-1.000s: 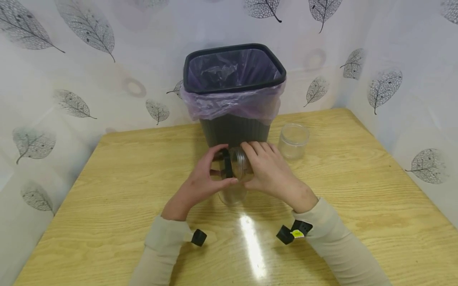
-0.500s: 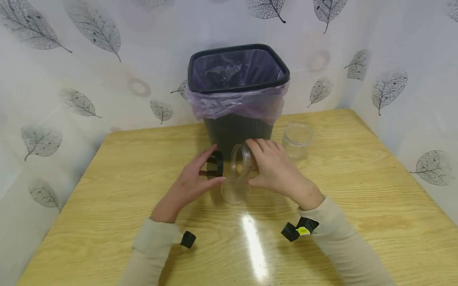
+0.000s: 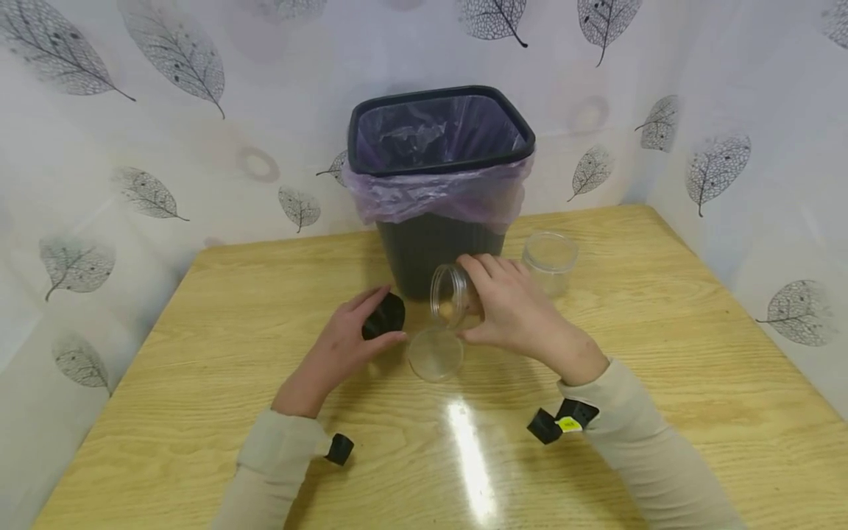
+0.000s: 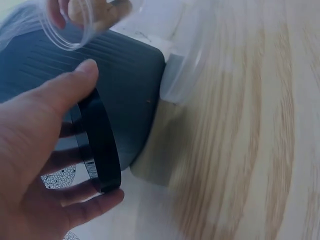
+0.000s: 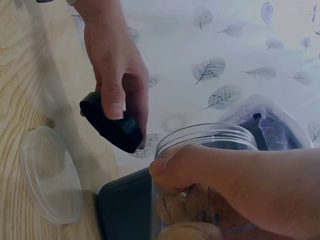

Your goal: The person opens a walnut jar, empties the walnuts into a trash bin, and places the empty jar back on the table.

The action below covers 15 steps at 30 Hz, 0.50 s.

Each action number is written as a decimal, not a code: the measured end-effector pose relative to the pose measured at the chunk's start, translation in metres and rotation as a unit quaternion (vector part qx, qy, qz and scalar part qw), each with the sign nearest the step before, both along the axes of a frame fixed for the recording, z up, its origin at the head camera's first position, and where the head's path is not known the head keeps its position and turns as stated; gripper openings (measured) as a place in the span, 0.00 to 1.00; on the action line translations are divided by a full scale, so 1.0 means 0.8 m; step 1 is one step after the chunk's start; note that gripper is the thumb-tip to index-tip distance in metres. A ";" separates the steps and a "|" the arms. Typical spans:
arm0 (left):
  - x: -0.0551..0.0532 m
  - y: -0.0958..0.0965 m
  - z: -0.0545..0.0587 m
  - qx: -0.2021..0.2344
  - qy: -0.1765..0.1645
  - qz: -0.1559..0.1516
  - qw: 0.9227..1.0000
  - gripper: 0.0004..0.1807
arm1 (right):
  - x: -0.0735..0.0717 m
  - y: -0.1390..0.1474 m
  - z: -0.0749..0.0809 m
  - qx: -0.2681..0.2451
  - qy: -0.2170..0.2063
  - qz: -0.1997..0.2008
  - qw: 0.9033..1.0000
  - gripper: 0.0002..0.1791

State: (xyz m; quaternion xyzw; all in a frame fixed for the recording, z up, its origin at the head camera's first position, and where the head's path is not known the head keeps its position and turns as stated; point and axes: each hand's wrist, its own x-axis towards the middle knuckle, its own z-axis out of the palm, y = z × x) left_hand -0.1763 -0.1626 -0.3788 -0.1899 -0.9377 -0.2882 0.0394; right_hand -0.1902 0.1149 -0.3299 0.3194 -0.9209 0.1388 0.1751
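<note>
My left hand (image 3: 334,355) holds a black round lid (image 3: 386,318) by its edge, thumb on one side and fingers on the other. In the right wrist view the same black lid hangs apart from the jar. My right hand (image 3: 515,309) grips a clear screw-neck jar (image 3: 447,297), tilted on its side with the uncovered mouth toward my left hand. Inside it lie brown round pieces (image 5: 172,207) that look like walnuts, partly hidden by my fingers. Below the jar mouth a clear round container (image 3: 435,355) sits on the table; its depth is hard to tell.
A dark trash bin (image 3: 430,254) with a purple liner (image 3: 437,193) stands at the back, close behind the jar. Right of it is another clear round container (image 3: 550,263). The wooden table (image 3: 199,368) meets leaf-patterned cloth (image 3: 218,169) at the back and sides.
My left hand has drawn the black lid off the jar mouth, moving left and slightly down, and the lid has turned. The right hand with the jar stays nearly in place.
</note>
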 end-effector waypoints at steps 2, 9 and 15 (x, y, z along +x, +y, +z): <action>-0.001 -0.001 -0.002 -0.020 -0.003 0.007 1.000 0.45 | 0.000 0.001 0.002 0.004 0.000 -0.001 1.000 0.54; -0.004 -0.003 -0.011 -0.106 -0.011 0.027 0.994 0.46 | -0.001 0.005 0.006 0.009 -0.006 -0.007 1.000 0.56; -0.007 0.000 -0.016 -0.151 -0.002 0.033 0.988 0.47 | 0.000 0.007 0.010 0.008 -0.013 -0.007 1.000 0.56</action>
